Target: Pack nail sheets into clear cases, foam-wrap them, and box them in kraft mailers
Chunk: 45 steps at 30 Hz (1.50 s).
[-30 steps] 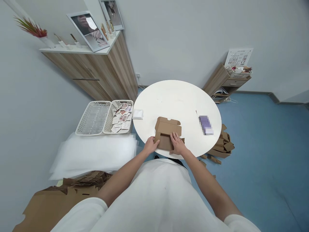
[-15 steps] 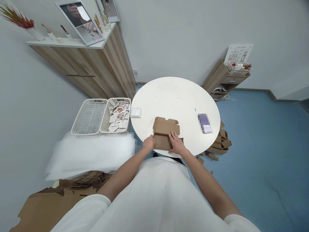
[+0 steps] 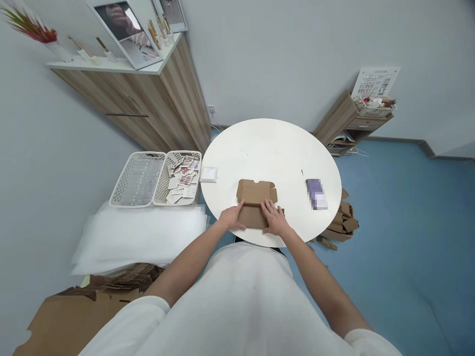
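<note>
A brown cardboard box (image 3: pixel 256 193), partly folded with its lid flap laid back, lies near the front edge of the white round table (image 3: pixel 270 143). At the left side of the box is my left hand (image 3: pixel 232 216), its thumb and fingers spread along that side. My right hand (image 3: pixel 273 217) rests on the right side, fingers apart over the fold and thumb near the front edge. Both hands touch the cardboard.
White baskets (image 3: pixel 156 183) with packets stand left of the table, above translucent sheets (image 3: pixel 141 237). A small white stack (image 3: pixel 209 174) lies at the table's left edge, a purple item (image 3: pixel 315 190) on the right. Cardboard pieces (image 3: pixel 339 222) lie on the floor.
My left hand has opened from a closed grip at the box's left edge, its fingers now reaching up to the fold. My right hand stays on the right side, shifted slightly.
</note>
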Available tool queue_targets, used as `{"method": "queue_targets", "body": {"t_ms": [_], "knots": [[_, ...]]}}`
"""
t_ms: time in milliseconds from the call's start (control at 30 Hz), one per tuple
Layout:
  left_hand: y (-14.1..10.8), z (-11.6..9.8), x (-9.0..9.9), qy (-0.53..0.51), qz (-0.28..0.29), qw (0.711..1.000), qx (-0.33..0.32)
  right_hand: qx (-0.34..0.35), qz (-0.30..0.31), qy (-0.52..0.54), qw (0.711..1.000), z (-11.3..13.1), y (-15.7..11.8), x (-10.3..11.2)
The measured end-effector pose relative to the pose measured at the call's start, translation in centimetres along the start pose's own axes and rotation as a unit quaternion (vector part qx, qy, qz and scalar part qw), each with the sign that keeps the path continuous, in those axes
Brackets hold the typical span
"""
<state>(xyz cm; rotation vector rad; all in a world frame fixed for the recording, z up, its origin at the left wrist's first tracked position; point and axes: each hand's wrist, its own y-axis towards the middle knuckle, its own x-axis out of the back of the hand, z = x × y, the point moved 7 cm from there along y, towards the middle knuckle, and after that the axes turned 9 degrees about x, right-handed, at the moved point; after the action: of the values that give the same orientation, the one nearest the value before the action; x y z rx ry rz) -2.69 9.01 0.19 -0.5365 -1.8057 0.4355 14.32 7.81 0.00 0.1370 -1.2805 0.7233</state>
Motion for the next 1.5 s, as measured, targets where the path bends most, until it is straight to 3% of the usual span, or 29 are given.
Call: {"method": "queue_targets", "body": {"t_ms": [67, 133, 233, 333, 367, 433, 500, 667, 767, 1067, 1333, 1500], "knots": [[0.2, -0.1, -0.1, -0.012, 0.002, 1.000, 0.004, -0.045, -0.059, 0.037, 0.997, -1.0, -1.0, 0.4], [0.2, -0.3, -0.1, -0.029, 0.000, 1.000, 0.001, -0.143, -0.143, 0.113, 0.973, -2.9, -2.8, 0.5], [0.3, -0.9, -0.2, -0.045, -0.002, 0.999, 0.004, -0.289, -0.244, 0.305, 0.874, -5.6, -5.9, -1.0], [0.4, -1.8, -0.3, -0.045, 0.002, 0.999, 0.007, -0.336, -0.273, 0.482, 0.762, -6.5, -7.2, -2.8], [0.4, -2.1, -0.3, -0.044, 0.002, 0.999, 0.005, -0.333, -0.275, 0.517, 0.739, -6.5, -7.3, -3.0], [0.3, -2.7, -0.4, -0.044, 0.002, 0.999, -0.001, -0.314, -0.274, 0.551, 0.723, -6.2, -6.9, -2.8], [0.3, -3.0, -0.6, -0.044, 0.005, 0.999, -0.003, -0.289, -0.265, 0.541, 0.745, -5.8, -6.3, -2.1], [0.0, -3.2, -1.1, -0.045, 0.016, 0.999, -0.006, -0.291, -0.221, 0.375, 0.852, -5.4, -5.1, -0.8], [-0.2, -3.0, -1.4, -0.048, 0.023, 0.999, -0.012, -0.307, -0.193, 0.290, 0.886, -5.5, -5.0, -0.6], [-0.2, -2.6, -1.3, -0.052, 0.018, 0.998, -0.016, -0.336, -0.167, 0.240, 0.895, -5.5, -5.8, -0.4], [-2.4, -1.1, -2.8, -0.241, -0.029, 0.970, -0.002, -0.343, -0.166, 0.230, 0.895, -5.7, -5.7, -0.6], [-2.6, -0.7, -4.3, -0.317, -0.003, 0.948, 0.017, -0.342, -0.170, 0.233, 0.894, -6.3, -5.2, -0.6]]}}
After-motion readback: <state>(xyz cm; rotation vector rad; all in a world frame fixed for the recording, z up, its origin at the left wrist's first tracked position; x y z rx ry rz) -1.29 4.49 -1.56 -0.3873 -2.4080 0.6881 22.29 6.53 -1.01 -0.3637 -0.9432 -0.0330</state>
